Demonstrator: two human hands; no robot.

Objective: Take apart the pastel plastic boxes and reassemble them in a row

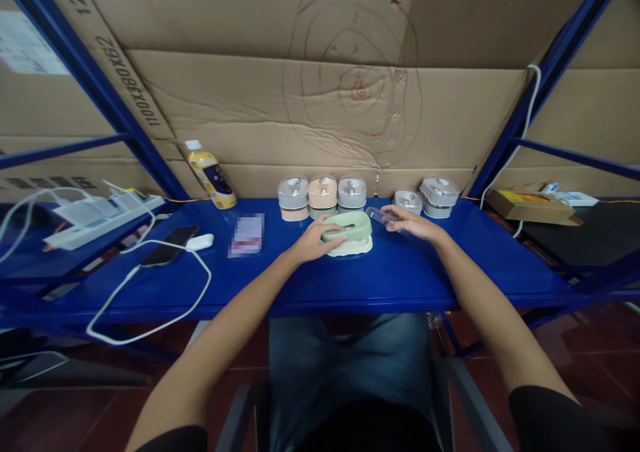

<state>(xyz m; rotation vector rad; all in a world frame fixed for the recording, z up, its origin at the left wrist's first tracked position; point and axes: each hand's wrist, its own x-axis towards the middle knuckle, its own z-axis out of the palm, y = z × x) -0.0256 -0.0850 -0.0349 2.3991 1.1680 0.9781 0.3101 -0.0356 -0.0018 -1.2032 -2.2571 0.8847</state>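
Note:
My left hand (pixel 321 240) is closed around the near-left side of a light green plastic box part (pixel 357 229) with an opening in its top. Beneath it, on the blue table, sits a cream-coloured piece with a wavy edge (pixel 356 247). Just to the right, my right hand (pixel 407 223) pinches a clear plastic cover (pixel 379 217), tilted close to the green part. Behind my hands stands a row of small lidded boxes: one with a grey top on a peach base (pixel 294 197), a peach-topped one (pixel 323 193) and another grey-topped one (pixel 352 194).
Further right are more grey boxes (pixel 439 195) with clear lids. A yellow bottle (pixel 213 175) leans against the cardboard wall (pixel 240 119). Toward the left lie a packet (pixel 247 235), a phone (pixel 170 246), a white cable (pixel 203 292) and a power strip (pixel 103 221). An open carton (pixel 530 207) is far right.

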